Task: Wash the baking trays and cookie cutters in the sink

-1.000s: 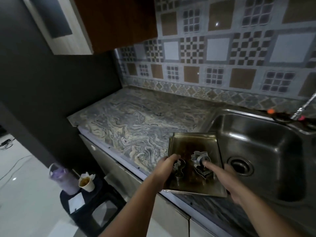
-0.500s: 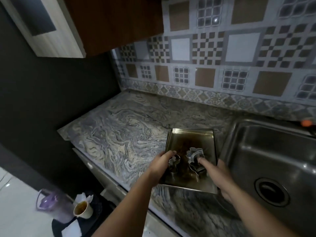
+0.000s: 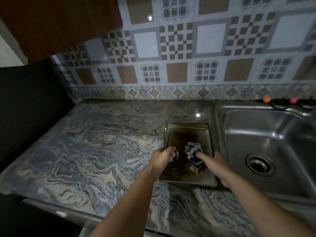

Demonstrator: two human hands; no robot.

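So the baking tray (image 3: 188,134) is sitting on the counter (image 3: 102,142) just left of the sink (image 3: 266,134), greasy and brown, with the cookie cutters (image 3: 194,152) lying in it. Nothing looks washed yet and the sink looks dry, so basically the whole job is left. The left hand (image 3: 162,157) curls over the tray's left edge, the right hand (image 3: 215,161) holds its right edge with a finger poking into the cutters.
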